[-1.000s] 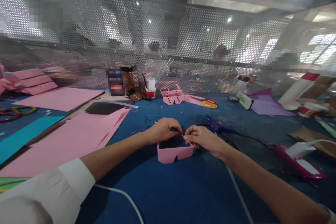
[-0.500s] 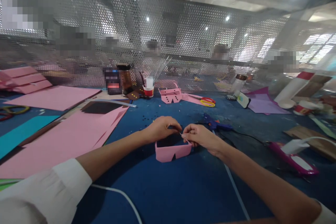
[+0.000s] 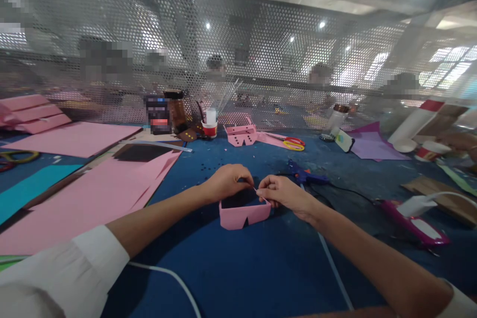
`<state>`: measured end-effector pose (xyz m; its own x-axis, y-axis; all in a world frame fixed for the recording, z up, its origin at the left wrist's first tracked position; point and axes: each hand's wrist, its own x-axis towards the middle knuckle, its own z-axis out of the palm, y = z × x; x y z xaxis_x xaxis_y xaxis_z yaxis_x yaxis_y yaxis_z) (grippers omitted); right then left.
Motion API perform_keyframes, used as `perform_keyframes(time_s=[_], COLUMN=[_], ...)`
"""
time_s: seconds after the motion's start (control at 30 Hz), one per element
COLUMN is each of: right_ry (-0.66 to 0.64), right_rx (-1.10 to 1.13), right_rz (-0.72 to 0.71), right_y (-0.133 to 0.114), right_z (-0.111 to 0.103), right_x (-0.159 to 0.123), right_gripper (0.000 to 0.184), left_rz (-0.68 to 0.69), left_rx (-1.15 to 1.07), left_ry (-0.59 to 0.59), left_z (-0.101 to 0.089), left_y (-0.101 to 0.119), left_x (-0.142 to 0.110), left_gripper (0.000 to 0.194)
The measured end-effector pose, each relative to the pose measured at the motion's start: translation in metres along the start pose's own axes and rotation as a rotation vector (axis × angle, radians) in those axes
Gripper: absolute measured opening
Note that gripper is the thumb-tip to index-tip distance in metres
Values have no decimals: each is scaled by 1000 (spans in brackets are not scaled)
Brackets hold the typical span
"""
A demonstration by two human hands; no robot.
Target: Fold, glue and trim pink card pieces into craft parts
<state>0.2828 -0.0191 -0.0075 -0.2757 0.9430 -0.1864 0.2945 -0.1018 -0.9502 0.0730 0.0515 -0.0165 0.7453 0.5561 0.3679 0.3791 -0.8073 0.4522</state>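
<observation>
A small pink paper box point(image 3: 244, 214) with a notch in its front wall and a dark inside stands on the blue table point(image 3: 261, 268). My left hand point(image 3: 227, 182) rests on the box's back left rim, fingers curled and pinched. My right hand point(image 3: 281, 192) is at the back right corner, closed in a pinch on a thin white strip point(image 3: 260, 195) that runs over the box's rim between both hands.
Large pink sheets point(image 3: 108, 184) and a teal sheet point(image 3: 30, 194) lie left. A blue glue gun point(image 3: 305, 175) sits behind my right hand, a magenta tool point(image 3: 413, 221) right. Scissors point(image 3: 292, 143), a second pink box point(image 3: 242, 135), jars and a cup stand before the mesh screen.
Both hands and the box stay almost still; the view has shifted slightly, and the pinch on the strip is kept.
</observation>
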Motion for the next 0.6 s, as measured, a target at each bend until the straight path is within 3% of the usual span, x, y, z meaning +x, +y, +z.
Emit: perform_keyframes(time_s=[0.6], right_ry=[1], right_rx=[4], right_rz=[-1], right_y=[0], right_z=[-1], right_x=[-1], right_gripper=[20], left_rz=[-6], left_rx=[76], left_ry=[-18], left_z=[0], left_y=[0], left_x=[-1], left_gripper=[12])
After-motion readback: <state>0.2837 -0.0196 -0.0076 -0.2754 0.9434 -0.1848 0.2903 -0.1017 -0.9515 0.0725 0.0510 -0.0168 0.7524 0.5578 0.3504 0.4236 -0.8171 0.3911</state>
